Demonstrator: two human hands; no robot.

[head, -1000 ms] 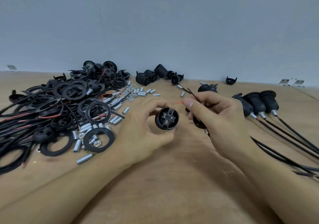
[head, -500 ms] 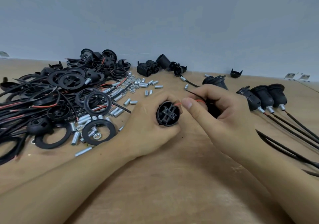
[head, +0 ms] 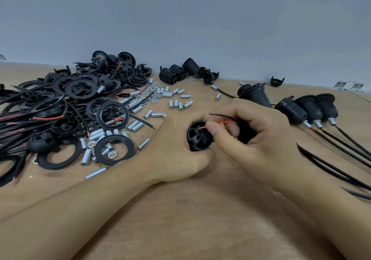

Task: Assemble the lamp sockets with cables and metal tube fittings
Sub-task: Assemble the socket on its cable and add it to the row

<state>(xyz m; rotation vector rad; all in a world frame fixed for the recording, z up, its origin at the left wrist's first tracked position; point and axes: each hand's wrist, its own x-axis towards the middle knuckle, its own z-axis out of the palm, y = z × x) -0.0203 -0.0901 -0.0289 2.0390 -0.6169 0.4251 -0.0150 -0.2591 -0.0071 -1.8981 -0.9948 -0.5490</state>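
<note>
Bare table [head: 200, 219] near edge; left hand [head: 176, 153] gripped socket [head: 198, 137], right hand [head: 255, 139] pinched red wire [head: 226, 122], now touching the socket's terminal

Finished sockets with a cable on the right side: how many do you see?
4. Three lie side by side at the right, each with a metal tube and black cable. A fourth lies behind the right hand; its tube end is hidden.
</note>
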